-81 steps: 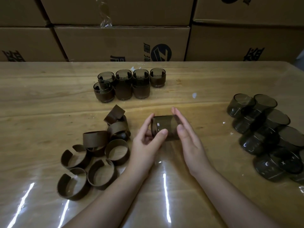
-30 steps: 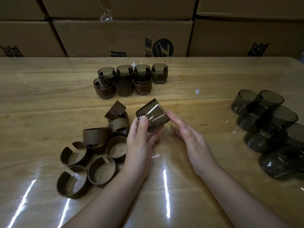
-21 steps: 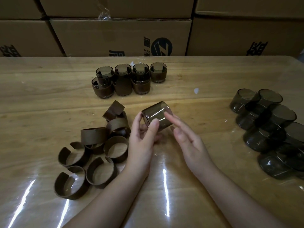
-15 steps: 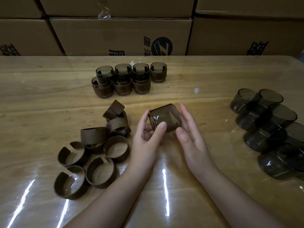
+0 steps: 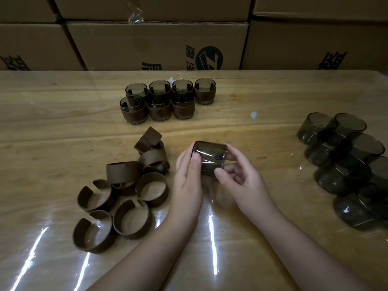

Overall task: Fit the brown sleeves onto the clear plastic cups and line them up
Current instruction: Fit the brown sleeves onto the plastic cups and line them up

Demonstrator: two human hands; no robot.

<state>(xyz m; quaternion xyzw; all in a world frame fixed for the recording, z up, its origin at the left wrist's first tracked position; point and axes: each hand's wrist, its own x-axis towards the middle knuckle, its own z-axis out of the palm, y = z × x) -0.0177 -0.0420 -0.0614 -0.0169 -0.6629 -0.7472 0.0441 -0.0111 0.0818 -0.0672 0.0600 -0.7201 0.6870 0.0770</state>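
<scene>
In the head view, a smoky clear cup [image 5: 209,157] is held on its side just above the table [image 5: 63,131], between the two hands: the left hand [image 5: 186,179] grips it with the thumb laid along its near wall and the fingers curled behind, and the right hand [image 5: 239,175] pinches the other end between thumb and fingers. The greatest risk is judged to be a slip, since the cup's wall is glossy and is gripped only at the fingertips; if it were dropped it could roll into the pile of brown sleeves [image 5: 126,192] lying just to the left and scatter them. A sleeve pushed on crookedly could also jam partway, and the split bands might spring open if forced. Whether a sleeve is already seated on the held cup cannot be told with certainty in this dim light; no brown band can be made out on it. The cup is seen as short, thin-walled and grey-tinted, with a bright streak of reflection across its side. Farther back, the finished cups [image 5: 168,101] are set in two rows, touching one another, each banded in brown. To the right, the bare cups [image 5: 346,156] are heaped on their sides, well apart from the hands. Cardboard boxes [image 5: 157,45] are stacked behind the table
</scene>
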